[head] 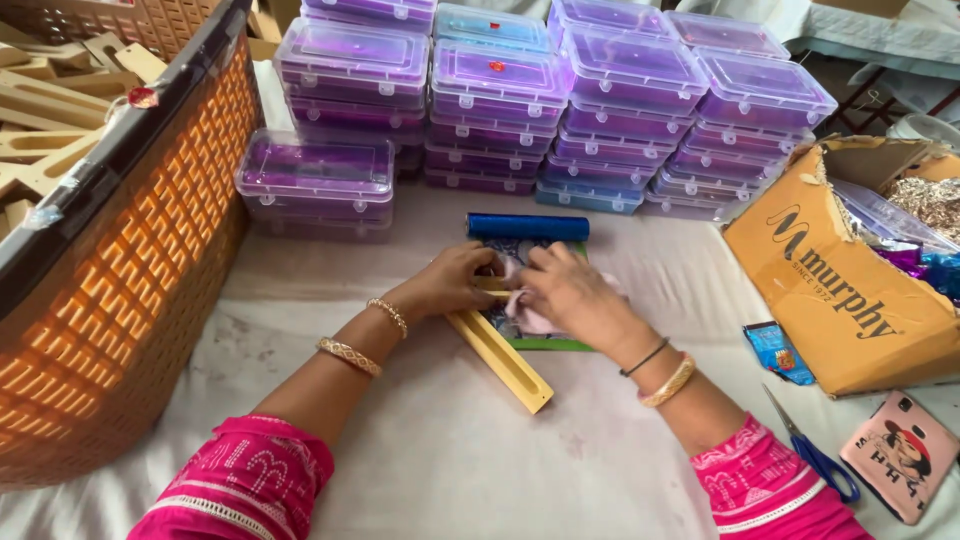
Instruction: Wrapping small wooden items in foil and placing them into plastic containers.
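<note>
Just below the blue roll (528, 227), on the cloth-covered bench (450, 450): a long yellow wooden tray (503, 357), flat, with a shallow groove down its length. Long axis diagonal, near end pointing away from the roll and toward the wearer, far end tucked beneath the fingers. Left hand (452, 282) pinching that far end, grip closed on the wood. Right hand (567, 294) just beside it, nearly touching, grip clenched on a small pale pink piece (522, 312) over the tray's upper part; exact kind of piece too hidden to tell. Both hands equally near the tray's top; only the lower half lying clear. Under the tray, a flat green-edged card (550, 343). Behind the roll, stacked purple lidded boxes (500, 90). Right of the roll, a torn cardboard carton (835, 290); blue-handled scissors (815, 450) nearer the wearer.
</note>
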